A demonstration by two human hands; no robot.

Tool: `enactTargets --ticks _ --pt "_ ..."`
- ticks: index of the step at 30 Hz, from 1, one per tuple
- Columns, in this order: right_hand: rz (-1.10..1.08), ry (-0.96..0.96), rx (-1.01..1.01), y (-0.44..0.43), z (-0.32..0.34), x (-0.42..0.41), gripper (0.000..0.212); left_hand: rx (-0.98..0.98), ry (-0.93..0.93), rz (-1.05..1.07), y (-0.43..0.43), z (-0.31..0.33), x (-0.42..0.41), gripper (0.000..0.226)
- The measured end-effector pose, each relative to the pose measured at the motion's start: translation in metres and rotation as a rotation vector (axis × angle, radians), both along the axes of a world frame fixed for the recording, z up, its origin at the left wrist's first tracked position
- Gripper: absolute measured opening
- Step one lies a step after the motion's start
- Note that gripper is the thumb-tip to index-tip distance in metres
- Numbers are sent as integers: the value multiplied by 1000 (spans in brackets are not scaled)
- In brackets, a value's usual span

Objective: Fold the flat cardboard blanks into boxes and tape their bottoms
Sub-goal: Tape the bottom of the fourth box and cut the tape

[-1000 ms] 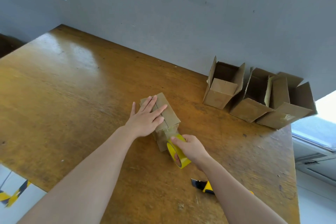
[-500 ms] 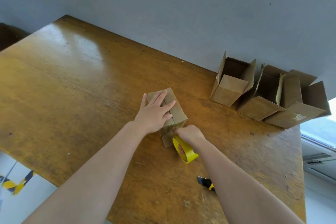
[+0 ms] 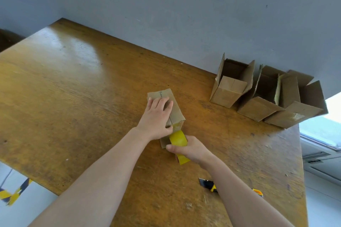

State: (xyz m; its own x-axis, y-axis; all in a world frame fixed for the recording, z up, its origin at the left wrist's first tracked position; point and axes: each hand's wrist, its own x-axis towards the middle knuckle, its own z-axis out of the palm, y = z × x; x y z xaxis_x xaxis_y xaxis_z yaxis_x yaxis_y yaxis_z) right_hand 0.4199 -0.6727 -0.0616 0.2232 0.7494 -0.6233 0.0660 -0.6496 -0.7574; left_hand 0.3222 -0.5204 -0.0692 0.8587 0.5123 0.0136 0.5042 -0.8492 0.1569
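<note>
Small cardboard box (image 3: 175, 108) sits about mid bench (image 3: 73, 97), closed flaps facing up, seam running down the middle of the top face, some dark print at its far end. Left hand (image 3: 156, 116) lies flat on top of the box, fingers straight and close together, pointing away from the person, thumb down at the box's near end beside a bit of yellowish tape stuck over that edge; nothing gripped, it just presses the flaps. Right hand (image 3: 191, 150) is just on the near side of the box, fingers and thumb curled round a yellow tape roll (image 3: 178, 140), gripping it; the roll stands on edge, its top close against the box's near end, its lower rim poking out below the hand. A loose cardboard flap (image 3: 163, 143) lies on the bench at the near foot of the box, partly behind the roll. Right of the box and further from the person, well apart from it, three more in a row with flaps open: first open box (image 3: 228, 90), second open box (image 3: 258, 108), third open box (image 3: 293, 114), the last two touching; the row backs onto a grey wall (image 3: 184, 14). Nearer the person than the box and to its right, a black and yellow knife (image 3: 206, 183) lies on the bench, mostly hidden by the right forearm. Left of the box, past the bench edge, yellow-black striped floor tape (image 3: 14, 193)
</note>
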Motion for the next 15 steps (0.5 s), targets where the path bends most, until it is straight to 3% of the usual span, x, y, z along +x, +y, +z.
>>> enactTargets --ticks 6,11,15 --pt "-135 63 -50 1 -5 -17 41 -33 -29 -16 3 -2 -3 90" --pt "-226 150 -226 3 1 -16 73 -72 -10 -10 4 0 -1 92" --pt "-244 138 -209 7 4 -21 62 -62 -6 12 3 3 2 97"
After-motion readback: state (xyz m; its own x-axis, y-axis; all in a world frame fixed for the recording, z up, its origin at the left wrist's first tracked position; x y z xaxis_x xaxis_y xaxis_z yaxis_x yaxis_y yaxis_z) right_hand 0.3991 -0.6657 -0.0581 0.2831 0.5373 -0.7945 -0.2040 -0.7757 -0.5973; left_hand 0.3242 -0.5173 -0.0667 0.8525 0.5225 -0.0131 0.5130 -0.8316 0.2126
